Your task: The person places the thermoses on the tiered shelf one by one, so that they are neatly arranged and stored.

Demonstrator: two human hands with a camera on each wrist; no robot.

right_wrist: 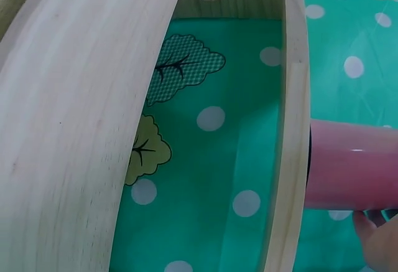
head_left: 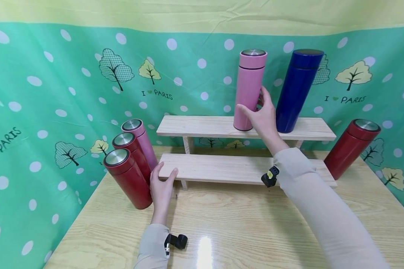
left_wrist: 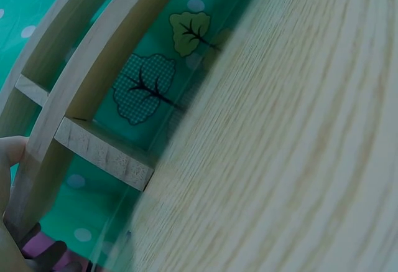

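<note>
On the upper board of a wooden two-tier shelf [head_left: 202,125] stands a pink thermos flask [head_left: 250,84] with a steel-topped lid. My right hand [head_left: 264,116] grips its lower right side, thumb in front and fingers reaching behind. The right wrist view shows the flask's base [right_wrist: 348,166] at the board's edge, fingertips [right_wrist: 367,222] against its side. My left hand [head_left: 161,186] holds the left end of the lower board [head_left: 219,168]. In the left wrist view its thumb [left_wrist: 12,149] lies on the board's edge, with other fingers beyond it.
A blue thermos [head_left: 299,89] stands right of the pink one on the upper board. Left of the shelf, close by my left hand, are a red thermos [head_left: 129,179], another red one [head_left: 136,153] and a pink one [head_left: 146,145]. Another red thermos [head_left: 351,149] stands at the right end.
</note>
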